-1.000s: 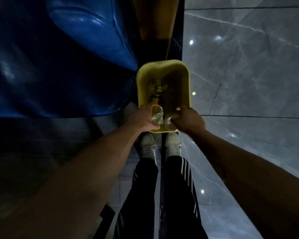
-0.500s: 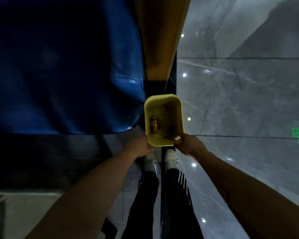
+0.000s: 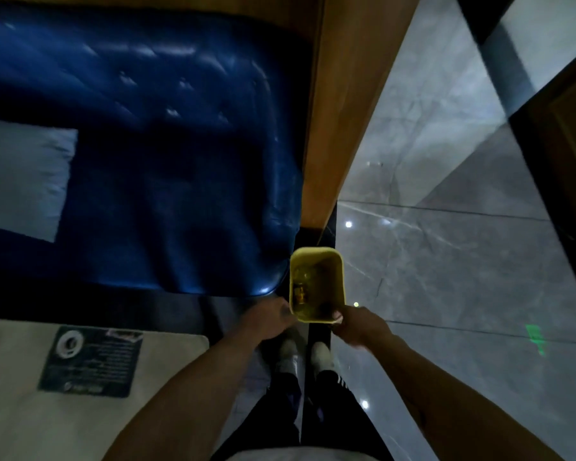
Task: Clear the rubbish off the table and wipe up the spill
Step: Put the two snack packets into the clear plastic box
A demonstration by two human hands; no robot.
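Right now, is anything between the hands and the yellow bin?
Nothing visible. The left hand and the right hand are already at the near rim of the yellow bin, one on each side, with no gap showing.

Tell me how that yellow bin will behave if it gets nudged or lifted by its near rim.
The yellow bin looks like thin moulded plastic, so the rim would probably flex a little. It is tall and narrow, so a push high up might tip it. Only a few items, seemingly a bottle, show inside, so it is likely light. The left hand and right hand meet its near rim.
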